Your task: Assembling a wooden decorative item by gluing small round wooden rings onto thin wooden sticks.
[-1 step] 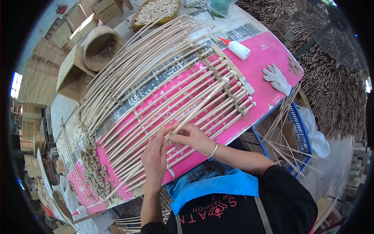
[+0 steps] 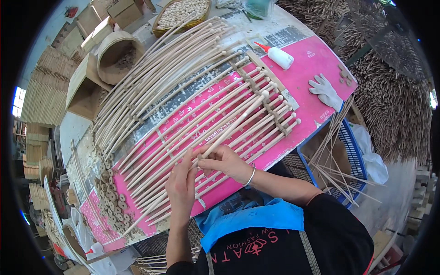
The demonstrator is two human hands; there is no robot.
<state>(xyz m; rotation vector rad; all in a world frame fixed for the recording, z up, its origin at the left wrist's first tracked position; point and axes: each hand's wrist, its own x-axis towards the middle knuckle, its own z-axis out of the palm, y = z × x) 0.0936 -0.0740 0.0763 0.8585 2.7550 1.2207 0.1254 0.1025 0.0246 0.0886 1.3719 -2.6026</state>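
Observation:
A thin wooden stick with a round bead at its upper end (image 2: 234,123) slants across the other sticks, held between my two hands. The fingers of my left hand (image 2: 182,183) are closed around it from the left. Thumb and fingertips of my right hand (image 2: 225,164) pinch it from the right, beside a small pale wooden piece (image 2: 200,157) that my fingers partly cover. Underneath, several more beaded sticks (image 2: 176,133) lie in a row, their bead ends resting on a notched wooden rack (image 2: 268,106). Brown wooden rings (image 2: 110,201) are heaped left of my left hand.
More beaded sticks (image 2: 156,78) lie farther back, near a basket of beads (image 2: 183,13) and a round wooden tub (image 2: 119,55). A glue bottle (image 2: 280,58) and white glove (image 2: 326,93) lie at right. Beyond the table's edge stands a blue crate (image 2: 350,151) with thin rods.

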